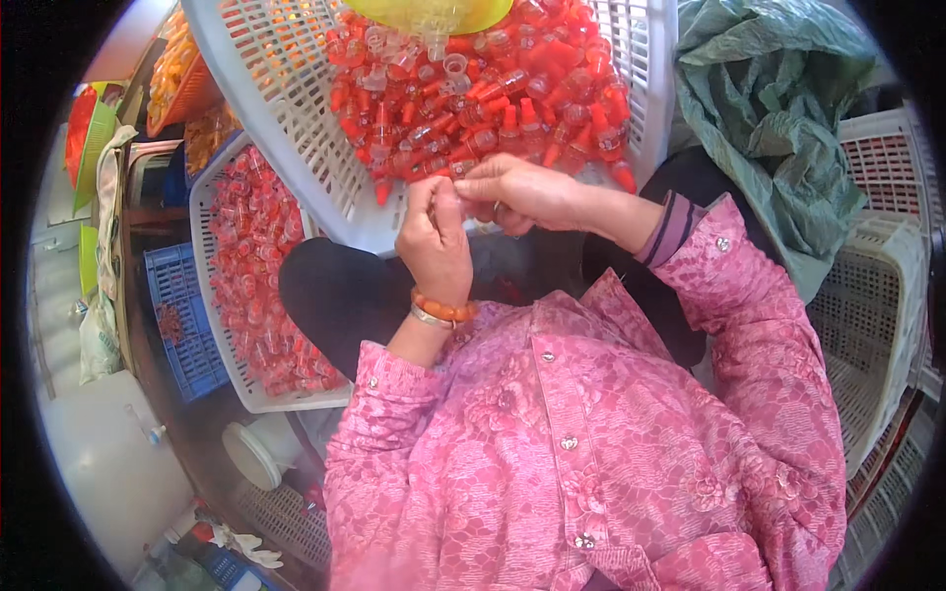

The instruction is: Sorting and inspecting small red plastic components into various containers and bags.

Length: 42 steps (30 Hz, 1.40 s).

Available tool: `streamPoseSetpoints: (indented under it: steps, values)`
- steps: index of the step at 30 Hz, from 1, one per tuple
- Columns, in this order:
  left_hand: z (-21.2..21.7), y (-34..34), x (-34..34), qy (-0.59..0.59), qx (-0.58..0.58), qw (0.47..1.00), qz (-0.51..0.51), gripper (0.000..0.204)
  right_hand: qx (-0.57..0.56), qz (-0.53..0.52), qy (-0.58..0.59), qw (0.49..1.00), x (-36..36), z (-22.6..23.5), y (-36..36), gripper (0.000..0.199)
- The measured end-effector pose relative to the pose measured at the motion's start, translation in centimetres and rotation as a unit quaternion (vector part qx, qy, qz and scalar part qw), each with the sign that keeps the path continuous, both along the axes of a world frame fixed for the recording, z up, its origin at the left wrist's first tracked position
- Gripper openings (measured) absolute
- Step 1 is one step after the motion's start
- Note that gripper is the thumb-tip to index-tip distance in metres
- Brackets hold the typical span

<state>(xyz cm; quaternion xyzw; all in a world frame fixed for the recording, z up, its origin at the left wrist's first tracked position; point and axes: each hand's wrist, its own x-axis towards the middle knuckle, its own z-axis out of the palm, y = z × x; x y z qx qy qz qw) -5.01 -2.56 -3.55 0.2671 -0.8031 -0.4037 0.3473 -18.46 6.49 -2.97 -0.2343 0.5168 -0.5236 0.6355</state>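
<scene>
My left hand and my right hand meet fingertip to fingertip over the near edge of a white slatted basket. Together they pinch one small clear-and-red plastic piece, mostly hidden by the fingers. The basket rests on my lap and holds a heap of several small red and clear plastic parts. A bead bracelet and a metal bangle circle my left wrist. My sleeves are pink and patterned.
A second white basket of red parts sits to my left, beside a blue crate. Orange trays stand at the far left. A green plastic bag and empty white baskets lie right. A yellow bowl overhangs the heap.
</scene>
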Motion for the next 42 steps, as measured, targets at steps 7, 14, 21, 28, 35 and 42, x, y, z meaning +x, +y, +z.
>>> streamPoseSetpoints:
  steps: [7, 14, 21, 28, 35, 42]
  values:
    - [3.1, -5.4, 4.1, 0.028, 0.093, 0.990, 0.100, 0.019, -0.015, -0.097, 0.548, 0.831, -4.0, -2.2, -3.8, 0.039]
    - [7.0, -11.7, 7.7, -0.006, -0.308, 0.908, 0.284, 0.021, -0.081, -0.113, 0.873, 0.468, -8.9, -6.3, -8.8, 0.023]
    - [2.2, -10.5, -4.8, -0.224, -0.189, 0.956, -0.006, 0.021, -0.092, -0.145, 0.868, 0.466, -10.6, -5.1, -8.9, 0.019]
    - [-7.6, -13.5, -8.5, -0.382, -0.262, 0.885, 0.048, 0.032, -0.029, -0.357, 0.365, 0.860, -6.7, 1.8, 0.0, 0.025]
    - [-6.3, -12.2, -7.3, -0.145, 0.196, 0.970, 0.004, 0.027, -0.089, -0.303, 0.175, 0.932, -6.4, 2.8, -0.5, 0.036]
    - [-1.9, -7.8, -3.6, 0.083, 0.639, 0.738, -0.199, 0.019, -0.030, -0.169, 0.351, 0.920, -4.5, 1.7, -1.3, 0.036]
